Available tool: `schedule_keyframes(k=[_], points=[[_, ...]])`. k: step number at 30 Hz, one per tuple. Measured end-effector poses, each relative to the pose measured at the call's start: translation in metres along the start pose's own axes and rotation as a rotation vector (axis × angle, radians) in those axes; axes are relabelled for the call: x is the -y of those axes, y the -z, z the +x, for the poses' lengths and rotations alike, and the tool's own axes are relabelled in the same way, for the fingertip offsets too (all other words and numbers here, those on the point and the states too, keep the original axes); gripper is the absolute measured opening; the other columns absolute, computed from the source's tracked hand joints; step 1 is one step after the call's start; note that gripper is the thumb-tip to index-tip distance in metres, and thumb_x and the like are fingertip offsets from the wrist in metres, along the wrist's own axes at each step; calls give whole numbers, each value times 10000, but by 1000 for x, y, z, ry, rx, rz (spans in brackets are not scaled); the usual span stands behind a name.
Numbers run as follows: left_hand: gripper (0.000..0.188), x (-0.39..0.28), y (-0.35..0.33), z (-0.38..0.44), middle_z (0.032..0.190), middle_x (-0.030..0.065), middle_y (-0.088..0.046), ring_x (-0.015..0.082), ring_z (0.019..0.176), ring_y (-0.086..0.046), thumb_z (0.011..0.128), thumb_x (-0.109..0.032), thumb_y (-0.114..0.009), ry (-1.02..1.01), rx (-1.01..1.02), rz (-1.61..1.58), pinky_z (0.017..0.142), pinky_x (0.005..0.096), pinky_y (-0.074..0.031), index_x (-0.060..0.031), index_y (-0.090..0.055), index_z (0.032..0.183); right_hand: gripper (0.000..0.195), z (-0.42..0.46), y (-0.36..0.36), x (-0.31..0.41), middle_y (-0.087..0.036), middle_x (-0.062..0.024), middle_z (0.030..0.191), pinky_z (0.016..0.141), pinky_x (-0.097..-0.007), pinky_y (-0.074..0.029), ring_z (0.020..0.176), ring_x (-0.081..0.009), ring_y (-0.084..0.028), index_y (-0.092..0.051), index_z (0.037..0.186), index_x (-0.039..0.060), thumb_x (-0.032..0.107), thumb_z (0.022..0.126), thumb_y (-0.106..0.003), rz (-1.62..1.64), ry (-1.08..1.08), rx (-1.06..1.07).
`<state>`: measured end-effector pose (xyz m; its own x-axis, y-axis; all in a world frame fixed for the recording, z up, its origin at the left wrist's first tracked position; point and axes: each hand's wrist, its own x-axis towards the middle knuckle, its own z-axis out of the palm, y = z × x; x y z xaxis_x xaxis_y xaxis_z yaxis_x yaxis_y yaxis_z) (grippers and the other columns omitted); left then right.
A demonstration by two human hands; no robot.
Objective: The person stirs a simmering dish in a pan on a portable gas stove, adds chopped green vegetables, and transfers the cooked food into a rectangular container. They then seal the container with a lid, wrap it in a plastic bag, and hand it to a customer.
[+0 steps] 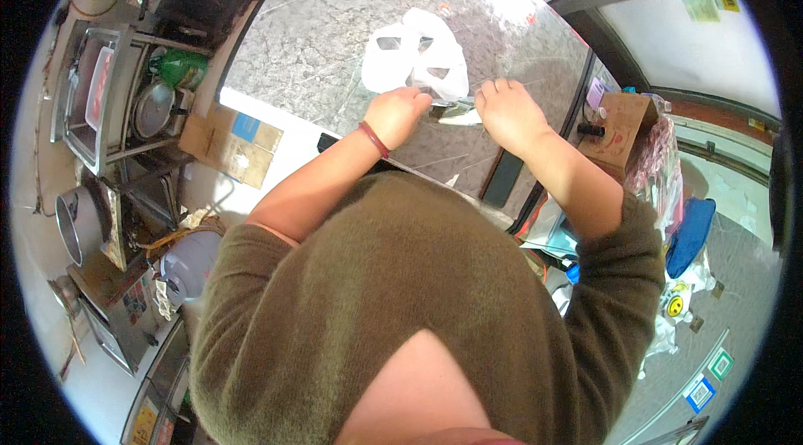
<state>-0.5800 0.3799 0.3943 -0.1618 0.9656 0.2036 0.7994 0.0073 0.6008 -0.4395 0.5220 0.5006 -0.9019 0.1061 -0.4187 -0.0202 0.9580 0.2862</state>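
Note:
A crumpled white plastic bag lies on the grey marbled tabletop, with several gaps in its folds. My left hand, a dark red band at its wrist, is curled at the bag's lower edge; its fingertips are hidden. Between my hands is a thin, pale, partly see-through packet, flat near the tabletop. The fingers of my right hand are bent over the packet's right end. Whether my left fingers also grip it is unclear. A dark flat object, like a phone, lies below my right hand.
Right of the table stands an open cardboard box, beside pink plastic wrapping. At left are flattened cardboard, a metal rack, a steel pot and a grey gas cylinder. A glass-fronted panel borders the far right.

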Motion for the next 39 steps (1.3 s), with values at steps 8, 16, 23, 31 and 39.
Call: schedule_keyframes(k=[8, 16, 23, 31, 39], points=[[91, 1, 1, 1, 794, 108, -521, 306, 733, -563, 722, -64, -494, 9, -40, -64, 612, 390, -466, -62, -540, 801, 223, -5, -2, 11, -503, -60, 852, 736, -320, -410, 869, -204, -491, -553, 909, 46, 117, 703, -505, -40, -120, -321], [87, 1, -1, 2, 763, 95, -514, 281, 711, -561, 712, -62, -496, -76, 11, -21, 590, 375, -471, -80, -551, 777, 183, -4, -18, 21, -487, -54, 824, 745, -398, -392, 818, -208, -473, -564, 869, 56, 135, 713, -511, 161, -126, -91], [46, 1, 5, 2, 755, 96, -516, 279, 714, -560, 723, -73, -491, -55, 26, -4, 584, 377, -473, -67, -517, 761, 266, -18, -25, 44, -494, -51, 911, 853, -433, -372, 897, -185, -474, -529, 978, 55, 142, 729, -503, -11, -308, -515], [72, -11, 1, 8, 758, 120, -551, 294, 703, -578, 754, -82, -471, -192, 305, 142, 599, 405, -468, -61, -500, 816, 409, -21, -69, 97, -461, -83, 1056, 974, -478, -256, 1054, -211, -421, -478, 1134, 49, 129, 733, -501, 177, -517, -486], [157, 10, 22, 14, 771, 124, -552, 319, 705, -563, 796, -82, -480, -79, 160, 193, 579, 410, -449, -75, -532, 945, 509, -62, -96, 96, -460, -87, 1002, 898, -423, -311, 1005, -238, -429, -508, 1092, 70, 143, 606, -642, 653, -718, -552]])
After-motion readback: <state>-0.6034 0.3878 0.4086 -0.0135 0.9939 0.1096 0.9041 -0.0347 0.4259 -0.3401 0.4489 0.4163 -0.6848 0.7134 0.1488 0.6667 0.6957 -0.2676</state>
